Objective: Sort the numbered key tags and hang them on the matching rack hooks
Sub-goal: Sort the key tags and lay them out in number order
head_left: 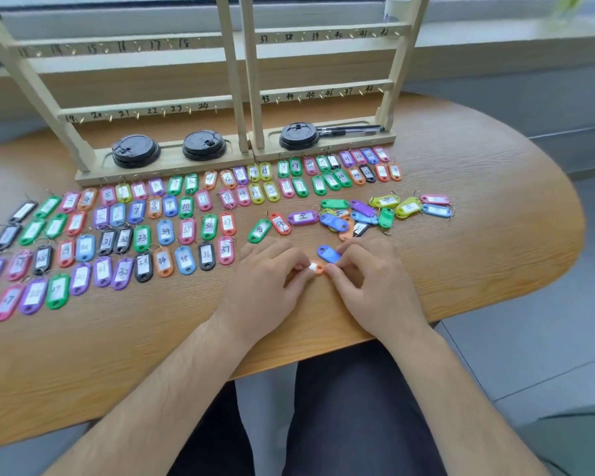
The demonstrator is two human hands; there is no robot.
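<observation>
While I sort, item: orange key tag (318,268), near the tabletop's (495,269) front edge.
Hands: my left hand (267,273) and right hand (371,273) pinch its ends.
Handling: I judge it light, stiff, slick; best gripped on its flat faces.

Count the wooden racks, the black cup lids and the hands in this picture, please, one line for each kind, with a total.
Wooden racks: 2
Black cup lids: 3
Hands: 2, the left hand and the right hand, both pinching the orange tag
Total: 7
</observation>
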